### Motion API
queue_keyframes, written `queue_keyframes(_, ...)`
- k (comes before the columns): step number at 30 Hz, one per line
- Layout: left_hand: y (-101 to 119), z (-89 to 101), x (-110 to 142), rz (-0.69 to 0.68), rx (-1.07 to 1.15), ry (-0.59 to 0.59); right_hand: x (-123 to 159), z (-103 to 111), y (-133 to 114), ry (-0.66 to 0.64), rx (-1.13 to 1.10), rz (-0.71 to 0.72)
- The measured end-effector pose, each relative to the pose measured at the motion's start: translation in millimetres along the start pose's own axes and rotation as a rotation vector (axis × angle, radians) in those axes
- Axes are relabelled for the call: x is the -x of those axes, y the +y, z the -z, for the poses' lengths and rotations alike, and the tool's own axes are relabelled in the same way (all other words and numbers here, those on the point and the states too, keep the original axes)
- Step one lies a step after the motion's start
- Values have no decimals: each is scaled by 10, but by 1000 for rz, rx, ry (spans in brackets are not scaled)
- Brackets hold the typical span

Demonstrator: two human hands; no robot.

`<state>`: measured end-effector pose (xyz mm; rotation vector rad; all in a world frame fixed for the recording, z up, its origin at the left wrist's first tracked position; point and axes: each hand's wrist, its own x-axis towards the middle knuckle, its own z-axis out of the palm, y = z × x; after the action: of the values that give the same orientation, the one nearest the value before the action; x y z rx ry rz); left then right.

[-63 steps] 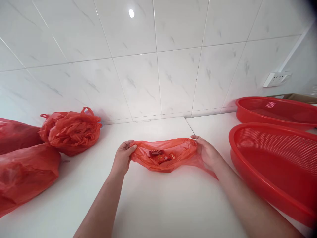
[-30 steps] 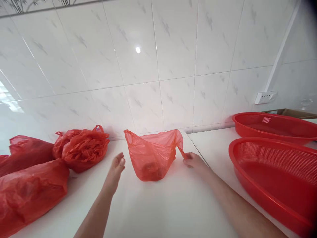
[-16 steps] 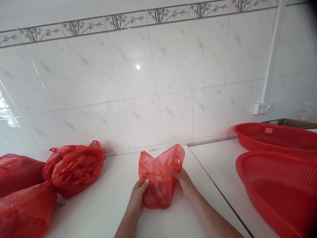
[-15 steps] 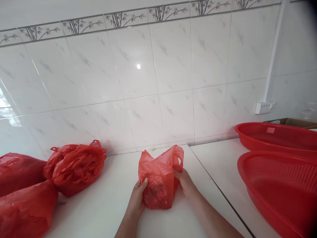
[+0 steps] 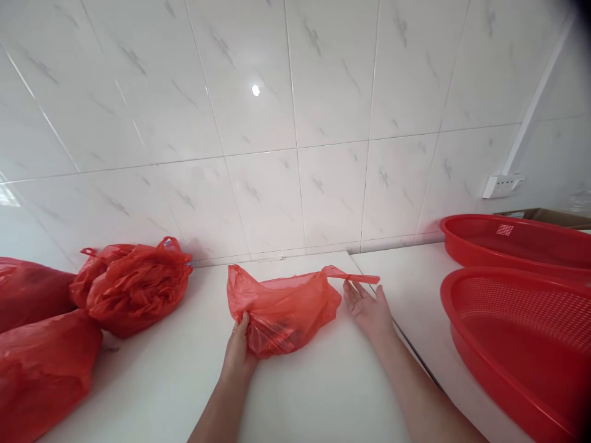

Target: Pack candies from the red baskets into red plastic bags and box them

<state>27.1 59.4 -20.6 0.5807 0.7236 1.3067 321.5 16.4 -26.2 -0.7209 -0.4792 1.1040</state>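
A thin red plastic bag (image 5: 290, 307) sits on the white table in front of me, with dark small packets showing faintly through its lower part. My left hand (image 5: 239, 347) grips the bag's lower left side, thumb in front and the other fingers hidden behind. To the right, my right hand (image 5: 369, 311) is open, palm up with fingers spread. One bag handle stretches out just above its fingertips, and I cannot tell whether they touch.
Several filled red plastic bags (image 5: 138, 286) lie together at the left. Two red plastic baskets (image 5: 466, 320) stand at the right, one behind the other. A cardboard box (image 5: 549, 215) and a wall socket (image 5: 503, 186) are beyond them. The tiled wall (image 5: 332, 184) bounds the table's back.
Two seconds ago both hands held the bag's mouth wide, showing packets inside. Half a second ago both hands were at its sides. Now the right hand has moved right and opened; the bag leans lower.
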Motion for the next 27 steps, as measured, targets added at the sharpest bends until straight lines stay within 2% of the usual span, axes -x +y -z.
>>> queue_keyframes(2,8,-4,14,2,-4,7,49,-104,56,-44,33,-77)
queue_keyframes(4,18,-7,30,12,-4,-9,132,-232,88,-184,109,-123)
queue_keyframes(7,18,-21,67,55,14,-78,266,-369,102,-405,210,-170)
queue_keyframes(9,1,-41,103,89,15,-143,311,-376,113,-446,197,-225)
queue_keyframes(14,-65,-94,204,128,-21,-273,259,-209,168,-297,17,-396)
queue_keyframes(18,-71,-80,239,204,-7,-308,205,-150,167,-273,-4,-370)
queue_keyframes(23,-66,-83,222,213,2,-254,186,-186,99,-296,-94,-254)
queue_keyframes(25,-79,-106,209,196,9,-215,170,-206,77,-254,-144,-195)
queue_keyframes(27,-98,-127,193,148,20,-150,136,-222,83,-156,-177,-176)
